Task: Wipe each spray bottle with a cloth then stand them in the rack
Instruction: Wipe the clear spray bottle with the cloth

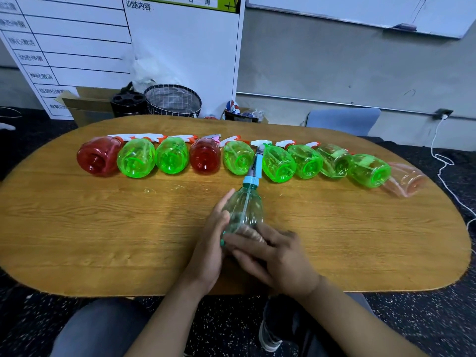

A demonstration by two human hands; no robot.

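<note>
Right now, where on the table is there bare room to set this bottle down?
Bare wood lies left of the left hand and right of the right hand, both in front of the row of lying bottles. It is crowded along that row; the held teal bottle points its nozzle into it.

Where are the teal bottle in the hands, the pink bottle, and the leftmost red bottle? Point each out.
teal bottle (244, 210): head view, on its clear body above the hands.
pink bottle (407, 180): head view, on its side wall, right end of the row.
leftmost red bottle (96, 157): head view, on its base.

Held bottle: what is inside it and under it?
Inside the bottle, only a thin dip tube shows. Both hands, left and right, cover its base; beneath is hidden.
</note>
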